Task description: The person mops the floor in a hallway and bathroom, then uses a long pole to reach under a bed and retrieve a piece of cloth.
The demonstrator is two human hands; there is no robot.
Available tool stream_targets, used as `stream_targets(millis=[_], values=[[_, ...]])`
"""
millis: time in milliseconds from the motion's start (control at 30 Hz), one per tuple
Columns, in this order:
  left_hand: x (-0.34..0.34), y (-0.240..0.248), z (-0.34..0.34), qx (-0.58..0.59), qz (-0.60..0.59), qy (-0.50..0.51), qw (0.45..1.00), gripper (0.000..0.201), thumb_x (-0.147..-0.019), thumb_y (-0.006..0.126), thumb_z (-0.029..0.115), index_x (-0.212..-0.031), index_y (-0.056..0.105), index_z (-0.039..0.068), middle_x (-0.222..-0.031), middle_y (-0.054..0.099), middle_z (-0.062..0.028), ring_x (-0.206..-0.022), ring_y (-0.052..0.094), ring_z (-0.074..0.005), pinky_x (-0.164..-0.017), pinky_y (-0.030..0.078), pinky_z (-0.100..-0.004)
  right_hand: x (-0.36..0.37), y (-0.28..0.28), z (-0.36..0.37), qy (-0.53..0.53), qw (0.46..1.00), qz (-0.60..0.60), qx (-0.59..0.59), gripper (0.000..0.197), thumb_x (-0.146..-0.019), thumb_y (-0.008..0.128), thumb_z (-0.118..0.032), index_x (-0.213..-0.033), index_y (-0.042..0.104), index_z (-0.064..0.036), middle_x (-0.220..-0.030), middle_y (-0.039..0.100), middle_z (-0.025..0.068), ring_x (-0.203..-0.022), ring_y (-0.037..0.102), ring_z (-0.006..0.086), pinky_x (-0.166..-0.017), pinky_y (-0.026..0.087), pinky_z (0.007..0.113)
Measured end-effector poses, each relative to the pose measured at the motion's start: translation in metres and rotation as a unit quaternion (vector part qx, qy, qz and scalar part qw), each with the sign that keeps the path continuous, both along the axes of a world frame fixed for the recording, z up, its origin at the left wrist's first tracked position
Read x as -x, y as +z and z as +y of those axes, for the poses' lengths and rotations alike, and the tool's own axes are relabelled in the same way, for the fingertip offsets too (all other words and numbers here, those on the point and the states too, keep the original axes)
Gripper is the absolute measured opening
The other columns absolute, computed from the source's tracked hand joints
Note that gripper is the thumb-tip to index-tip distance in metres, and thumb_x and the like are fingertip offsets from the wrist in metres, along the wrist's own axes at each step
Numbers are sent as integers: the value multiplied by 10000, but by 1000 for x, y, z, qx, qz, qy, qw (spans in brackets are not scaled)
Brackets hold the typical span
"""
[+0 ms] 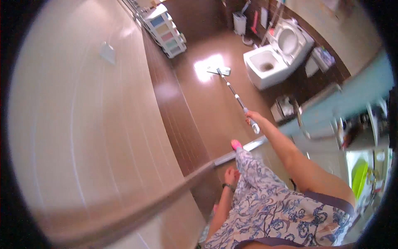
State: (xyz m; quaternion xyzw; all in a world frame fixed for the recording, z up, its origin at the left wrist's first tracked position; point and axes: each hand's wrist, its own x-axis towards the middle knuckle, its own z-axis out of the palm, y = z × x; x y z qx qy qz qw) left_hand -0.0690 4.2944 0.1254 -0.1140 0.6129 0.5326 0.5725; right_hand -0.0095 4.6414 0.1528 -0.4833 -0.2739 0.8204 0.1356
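My right hand is wrapped round the grey and white grip near the top end of a flat mop. The mop's pole slants away from me, and its flat rectangular head lies on the brown floor, partly in a bright reflection. My left hand, with a dark band at the wrist, hangs low beside my patterned trouser leg. Its fingers are loosely bent and apart, with nothing seen in them. My foot in a pink slipper is at the pale doorway sill.
A white toilet with its lid raised stands at the right. Beyond it are a white bin and a red-handled tool by the wall. A drawer unit stands far left against the tiled wall. A door handle is at right.
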Motion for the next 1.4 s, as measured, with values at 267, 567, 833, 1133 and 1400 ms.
stream_targets(millis=[267, 567, 833, 1133, 1400], values=[[127, 20, 152, 27, 17, 55, 998, 236, -894, 470, 239, -1065, 430, 82, -890, 586, -126, -735, 614, -226, -580, 507, -303, 145, -20, 199, 52, 998, 12, 30, 90, -823, 516, -163, -826, 466, -89, -528, 460, 17, -419, 463, 128, -393, 409, 287], [283, 3, 306, 5, 26, 68, 997, 312, -915, 423, 230, -1166, 411, 46, -952, 570, -158, -768, 601, -239, -626, 514, -315, 177, -92, 332, 175, 968, -178, -36, 133, -744, 595, -171, -718, 577, -42, -555, 554, 76, -476, 547, 171, -451, 454, 327], [443, -52, 506, -31, 100, -63, 992, 276, -902, 446, 201, -1138, 425, 60, -851, 595, -117, -672, 604, -175, -519, 492, -258, 175, -159, 397, 298, 840, -439, -115, 210, -597, 664, -207, -673, 616, -17, -638, 591, 89, -566, 575, 211, -534, 458, 324], [511, -78, 715, -63, 92, -193, 975, 289, -903, 446, 196, -1156, 426, 57, -866, 602, -120, -680, 602, -174, -562, 498, -276, 230, -196, 460, 152, 777, -589, -162, 377, -629, 668, -277, -921, 635, -41, -1015, 597, 180, -960, 579, 299, -790, 480, 383], [540, -143, 875, -64, 21, -266, 962, 303, -885, 470, 167, -1159, 421, 47, -836, 598, -109, -649, 575, -156, -532, 478, -258, 189, -133, 522, 230, 723, -620, -200, 424, -620, 674, -440, -829, 669, -71, -854, 639, 163, -814, 618, 293, -703, 487, 380]])
